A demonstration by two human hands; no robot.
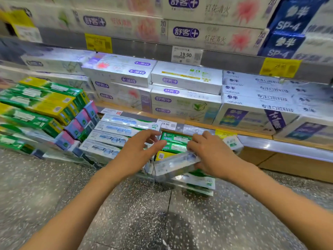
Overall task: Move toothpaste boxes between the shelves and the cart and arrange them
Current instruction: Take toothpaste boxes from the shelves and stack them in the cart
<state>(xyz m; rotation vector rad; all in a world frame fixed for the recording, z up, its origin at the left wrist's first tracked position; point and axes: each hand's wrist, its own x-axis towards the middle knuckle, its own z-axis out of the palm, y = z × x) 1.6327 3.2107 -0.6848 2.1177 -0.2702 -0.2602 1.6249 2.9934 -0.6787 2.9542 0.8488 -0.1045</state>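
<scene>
Both my arms reach to the bottom shelf. My right hand (pixel 209 152) grips a white and blue toothpaste box (pixel 175 164), tilted, in front of a stack of green boxes (pixel 175 142). My left hand (pixel 138 150) hovers just left of that box with fingers spread and loosely bent, over a row of white and blue boxes (pixel 111 135); I cannot tell whether it touches the held box. No cart is in view.
Green and yellow boxes (pixel 41 101) and pink and purple box ends (pixel 81 121) fill the shelf at the left. White boxes (pixel 185 91) stack on the middle shelf (pixel 252 137), with price tags (pixel 166 124) along its edge. Speckled floor (pixel 126 213) lies below.
</scene>
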